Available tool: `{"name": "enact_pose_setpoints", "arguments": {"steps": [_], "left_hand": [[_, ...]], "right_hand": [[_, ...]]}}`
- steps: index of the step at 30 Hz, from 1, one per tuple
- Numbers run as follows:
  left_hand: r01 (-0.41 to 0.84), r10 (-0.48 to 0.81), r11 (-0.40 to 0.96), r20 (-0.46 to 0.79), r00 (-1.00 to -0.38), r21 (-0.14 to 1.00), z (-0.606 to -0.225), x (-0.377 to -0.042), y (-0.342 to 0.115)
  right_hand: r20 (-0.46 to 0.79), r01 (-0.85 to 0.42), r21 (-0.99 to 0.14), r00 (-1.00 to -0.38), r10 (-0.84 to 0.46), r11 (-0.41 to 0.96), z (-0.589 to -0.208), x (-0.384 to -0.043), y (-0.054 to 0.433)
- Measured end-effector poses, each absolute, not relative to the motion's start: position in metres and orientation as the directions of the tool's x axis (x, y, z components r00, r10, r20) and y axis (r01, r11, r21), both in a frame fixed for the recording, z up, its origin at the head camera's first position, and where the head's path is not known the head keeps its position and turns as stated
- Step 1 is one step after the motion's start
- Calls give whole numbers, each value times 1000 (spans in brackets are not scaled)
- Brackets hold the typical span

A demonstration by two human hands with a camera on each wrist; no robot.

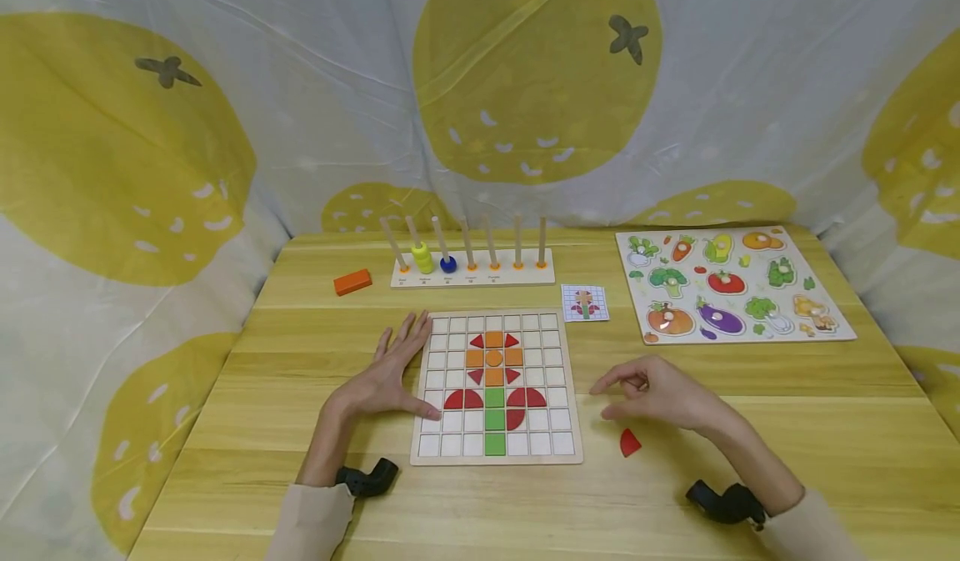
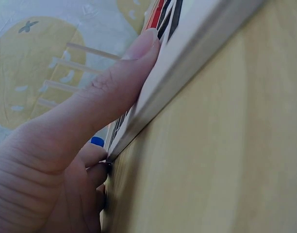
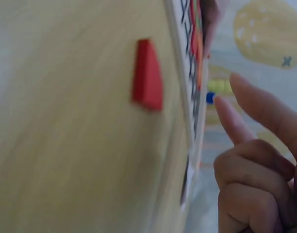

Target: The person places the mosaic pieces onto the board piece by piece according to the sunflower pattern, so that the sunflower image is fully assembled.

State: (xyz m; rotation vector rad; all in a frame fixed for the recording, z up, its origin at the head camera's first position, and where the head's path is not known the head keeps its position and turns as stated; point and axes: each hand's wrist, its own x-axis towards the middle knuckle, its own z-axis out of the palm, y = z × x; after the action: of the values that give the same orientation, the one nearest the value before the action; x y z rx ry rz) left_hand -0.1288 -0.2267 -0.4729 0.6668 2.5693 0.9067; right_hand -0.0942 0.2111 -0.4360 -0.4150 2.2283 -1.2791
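Note:
A square wooden grid board (image 1: pixel 551 453) lies on the table, with orange, red and green pieces set out as a flower. My left hand (image 1: pixel 386 378) rests at its left edge, fingers spread and thumb lying on the frame. In the left wrist view the thumb (image 2: pixel 90 99) presses on the board's rim. To the right of the board, my right hand (image 1: pixel 660 394) hovers with thumb and index finger apart and nothing between them; the other fingers are curled. A red quarter-circle piece (image 1: pixel 630 443) lies on the table just below that hand, and also shows in the right wrist view.
Behind the board stands a peg rack (image 1: pixel 525 277) with yellow and blue beads. An orange block (image 1: pixel 352 282) lies left of it. A pattern card (image 1: pixel 585 303) sits near the board's upper right corner. A vegetable puzzle (image 1: pixel 735 286) occupies the back right.

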Motion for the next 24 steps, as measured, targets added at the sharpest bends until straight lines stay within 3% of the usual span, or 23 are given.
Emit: {"name": "enact_pose_setpoints", "arguments": {"steps": [11, 17, 24], "left_hand": [[320, 537, 677, -147, -831, 663, -473, -129, -227], [314, 533, 677, -150, -833, 665, -473, -128, -227], [313, 530, 685, -156, -834, 658, -473, -128, -227]], "right_hand": [[-343, -13, -884, -662, -667, 467, -452, -83, 245], [-360, -1, -867, -688, -630, 498, -456, -91, 238], [-327, -2, -839, -796, -509, 544, -456, -104, 236]]}}
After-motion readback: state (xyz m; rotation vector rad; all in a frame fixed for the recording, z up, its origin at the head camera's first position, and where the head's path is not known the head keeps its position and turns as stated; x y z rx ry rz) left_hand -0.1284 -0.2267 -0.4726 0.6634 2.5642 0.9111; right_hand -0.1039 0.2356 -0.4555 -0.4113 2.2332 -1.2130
